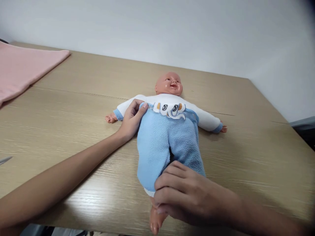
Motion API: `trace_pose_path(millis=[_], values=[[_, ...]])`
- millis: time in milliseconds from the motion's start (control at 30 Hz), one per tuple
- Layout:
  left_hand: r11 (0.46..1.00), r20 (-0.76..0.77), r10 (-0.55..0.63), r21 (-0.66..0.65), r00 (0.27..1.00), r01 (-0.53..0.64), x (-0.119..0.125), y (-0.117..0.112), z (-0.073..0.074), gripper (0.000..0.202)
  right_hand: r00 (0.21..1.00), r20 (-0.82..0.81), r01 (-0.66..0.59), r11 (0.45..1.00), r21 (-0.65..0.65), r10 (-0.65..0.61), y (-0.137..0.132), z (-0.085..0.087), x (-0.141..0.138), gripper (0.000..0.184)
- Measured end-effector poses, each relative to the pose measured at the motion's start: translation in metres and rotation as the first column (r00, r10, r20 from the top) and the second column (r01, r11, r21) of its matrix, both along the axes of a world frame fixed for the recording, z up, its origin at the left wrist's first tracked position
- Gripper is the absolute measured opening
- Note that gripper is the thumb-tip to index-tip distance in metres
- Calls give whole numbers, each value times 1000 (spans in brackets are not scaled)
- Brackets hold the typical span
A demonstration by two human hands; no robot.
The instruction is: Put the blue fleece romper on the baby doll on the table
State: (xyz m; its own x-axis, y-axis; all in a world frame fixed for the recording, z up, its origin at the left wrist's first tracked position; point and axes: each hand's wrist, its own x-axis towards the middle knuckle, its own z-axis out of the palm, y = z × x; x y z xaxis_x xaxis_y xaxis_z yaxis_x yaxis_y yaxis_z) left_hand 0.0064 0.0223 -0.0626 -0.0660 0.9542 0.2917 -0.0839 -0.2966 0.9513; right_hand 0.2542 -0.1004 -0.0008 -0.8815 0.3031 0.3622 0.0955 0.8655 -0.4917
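A baby doll (169,87) lies face up on the table, head away from me and arms spread. It wears a white top (206,115) with blue cuffs and fleecy blue pants (154,141) with an embroidered animal face (169,109) at the waist. My left hand (134,118) pinches the waistband between thumb and fingers at the left side. Around the lower end of the left pant leg, close to the white hem, my right hand (182,193) is curled with its fingers closed. One bare doll foot (156,220) sticks out below; the other is hidden behind my right hand.
A pink cloth (27,67) lies at the far left of the wooden table (86,75). The tip of a grey pointed object (5,160) shows at the left edge. A pale wall (157,32) rises behind the table, and the table's right edge slants toward me.
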Motion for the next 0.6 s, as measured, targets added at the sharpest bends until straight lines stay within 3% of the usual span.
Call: trace_pose_path(millis=[133,267,500,600], values=[[989,-62,116,101,991,-109,2,-3,-4,43,978,-128,161,985,-60,-167,31,20,1,8],[990,-111,94,115,989,-81,3,-5,-6,37,900,-130,419,908,-12,-417,87,39,-6,4],[991,-149,56,127,987,-37,2,-3,-9,25,877,86,474,881,14,-473,189,50,-52,19],[981,-156,92,185,983,-62,1,-4,-10,21,895,272,360,932,32,-355,221,44,-75,32]])
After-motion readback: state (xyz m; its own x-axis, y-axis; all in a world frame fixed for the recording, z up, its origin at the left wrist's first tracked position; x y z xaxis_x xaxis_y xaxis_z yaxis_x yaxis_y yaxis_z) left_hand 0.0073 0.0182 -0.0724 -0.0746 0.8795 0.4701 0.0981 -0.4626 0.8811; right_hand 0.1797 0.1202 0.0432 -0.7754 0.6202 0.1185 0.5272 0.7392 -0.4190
